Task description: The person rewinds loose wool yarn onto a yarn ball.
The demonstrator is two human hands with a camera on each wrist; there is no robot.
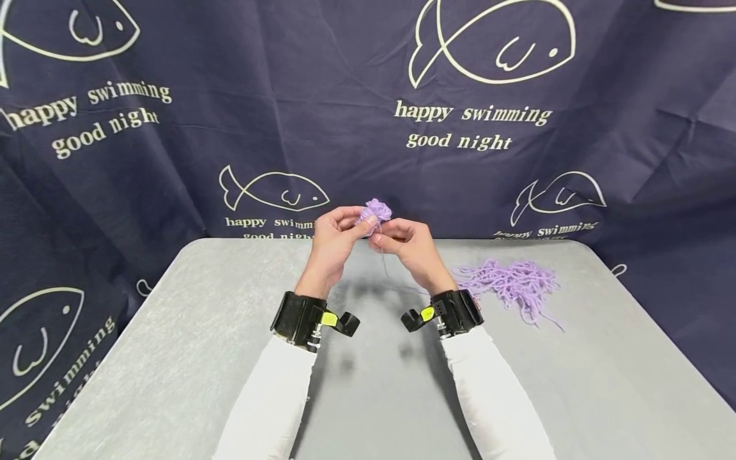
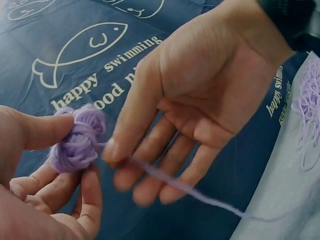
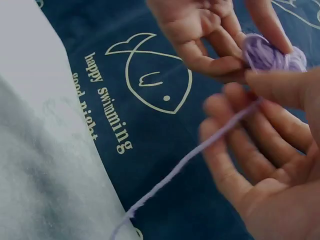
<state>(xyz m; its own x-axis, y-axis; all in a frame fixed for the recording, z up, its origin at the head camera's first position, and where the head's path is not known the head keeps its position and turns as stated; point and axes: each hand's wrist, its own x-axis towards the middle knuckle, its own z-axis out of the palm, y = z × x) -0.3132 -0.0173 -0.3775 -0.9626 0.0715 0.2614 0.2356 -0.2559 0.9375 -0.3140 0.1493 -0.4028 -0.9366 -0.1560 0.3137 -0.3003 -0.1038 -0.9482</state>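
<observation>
A small wound bundle of purple yarn (image 2: pixel 75 142) is held between the thumb and fingers of my left hand (image 1: pixel 336 236), above the table's far edge. Close beside it, my right hand (image 1: pixel 411 246) pinches the yarn strand (image 2: pixel 190 192) between thumb and forefinger, near where it leaves the bundle. Its other fingers are loosely bent, as the right wrist view shows. From the pinch the strand runs down toward the table and the loose heap of purple yarn (image 1: pixel 517 284) lying right of my right wrist.
A light grey table (image 1: pixel 230 358) spreads below both forearms. Behind it hangs a dark blue cloth (image 1: pixel 345 83) printed with white fish and lettering. Black wrist bands with small camera mounts (image 1: pixel 345 322) stick out inward from each wrist.
</observation>
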